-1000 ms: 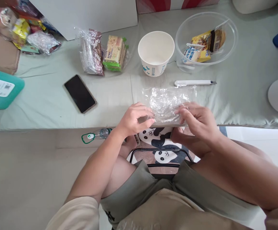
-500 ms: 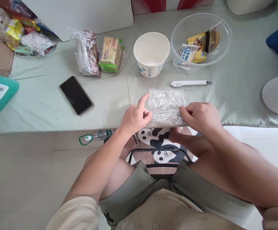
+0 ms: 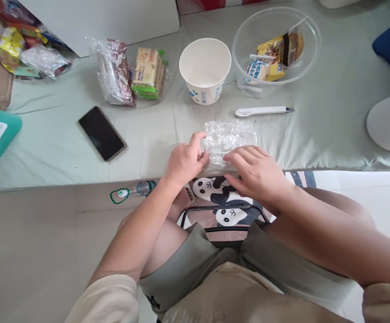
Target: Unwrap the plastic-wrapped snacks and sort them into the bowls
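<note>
A crinkled piece of clear plastic wrap (image 3: 230,133) lies flat near the table's front edge. At its left side is my left hand (image 3: 187,160), with index finger and thumb stretched apart by the wrap's edge and the other fingers curled. My right hand (image 3: 257,172) reaches over the wrap's lower right part, fingers extended and thumb spread, fingertips on or just above the plastic. Just behind the wrap lies a white utility knife (image 3: 262,111), its blade tip pointing right. A white paper bucket (image 3: 205,63) stands upright behind it.
A clear plastic bowl (image 3: 311,58) holds several packaged snacks. Left of the bucket are wrapped crackers (image 3: 147,74) and a brown packet (image 3: 116,72). A phone (image 3: 102,133) lies farther left. A white container (image 3: 388,121) stands at the right edge.
My right hand has moved left from the wrap's right edge, and its closed fingers have spread over the plastic. My left hand stays at the left side. The view has shifted slightly.
</note>
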The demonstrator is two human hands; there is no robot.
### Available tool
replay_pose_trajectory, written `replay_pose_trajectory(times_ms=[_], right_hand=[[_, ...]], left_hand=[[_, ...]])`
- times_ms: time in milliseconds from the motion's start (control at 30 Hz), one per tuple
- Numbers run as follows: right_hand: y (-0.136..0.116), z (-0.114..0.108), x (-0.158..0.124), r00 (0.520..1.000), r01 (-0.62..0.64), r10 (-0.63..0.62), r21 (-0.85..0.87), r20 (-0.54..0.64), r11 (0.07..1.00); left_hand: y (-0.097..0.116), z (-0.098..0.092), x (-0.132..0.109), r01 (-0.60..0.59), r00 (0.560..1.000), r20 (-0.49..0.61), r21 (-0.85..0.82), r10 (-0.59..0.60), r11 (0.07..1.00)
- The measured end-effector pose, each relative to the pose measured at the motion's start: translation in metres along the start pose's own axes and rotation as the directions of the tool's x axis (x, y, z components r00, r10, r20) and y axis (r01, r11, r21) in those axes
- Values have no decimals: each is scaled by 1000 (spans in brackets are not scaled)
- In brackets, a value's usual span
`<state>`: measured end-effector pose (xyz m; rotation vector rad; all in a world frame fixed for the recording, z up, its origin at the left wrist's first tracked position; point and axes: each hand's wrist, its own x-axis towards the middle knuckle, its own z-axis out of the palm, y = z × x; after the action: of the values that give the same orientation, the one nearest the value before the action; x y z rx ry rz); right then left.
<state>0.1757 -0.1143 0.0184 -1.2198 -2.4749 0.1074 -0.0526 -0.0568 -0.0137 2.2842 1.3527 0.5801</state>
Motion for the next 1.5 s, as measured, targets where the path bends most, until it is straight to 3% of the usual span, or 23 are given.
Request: replay_pose_trajectory(times_ms=[100,200,300,367,433,500,667,833,1000,1133,1300,1367,1433,1500], right_hand=[[5,3,-2,982,-107,114,-57,147,993],[11,3,-4,972,-111,123,-71,200,991],[13,2,-4,976,-92,96,-28,193,995],[13,1,-3,982,-77,63,75,176,994],[14,-1,-2,988,-72,42,205,149,976],[16,-3,-1,992,-91,59,302,113,949],[24,-1,-1,984,-179,166,341,65,923],[26,5,4,927,-372,358,365,110,853],[22,11,10,848,-512,525,365,71,778],[27,17,14,799,-586,601,253,23,770],[23,18,17,831,-539,528,-17,-177,842],[12,16,15,898,-404,378,-79,-225,911],[-1,16,14,967,-195,178,-77,-182,978],[-10,20,15,992,-77,73,-39,-105,996]], left_hand=[[-5,3,0,-17,999,-42,-20,16,1000],[-6,4,0,-52,991,-130,-62,44,997],[2,-2,-3,-233,951,-215,-21,223,972],[10,-7,-7,-354,926,-119,57,359,933],[15,-10,-12,-398,917,35,91,397,913],[15,-11,-14,-377,924,88,61,371,924],[7,-13,-12,-117,993,-53,-158,110,981],[7,-13,-11,30,996,-72,-286,-52,958],[1,-6,-7,24,977,-207,-167,-59,986],[-6,-1,-2,16,965,-263,-17,-20,1000],[-8,4,1,36,966,-256,225,24,974],[-7,6,2,21,968,-248,274,49,962],[-6,7,2,4,966,-248,299,74,954],[-6,8,3,9,964,-257,314,76,949]])
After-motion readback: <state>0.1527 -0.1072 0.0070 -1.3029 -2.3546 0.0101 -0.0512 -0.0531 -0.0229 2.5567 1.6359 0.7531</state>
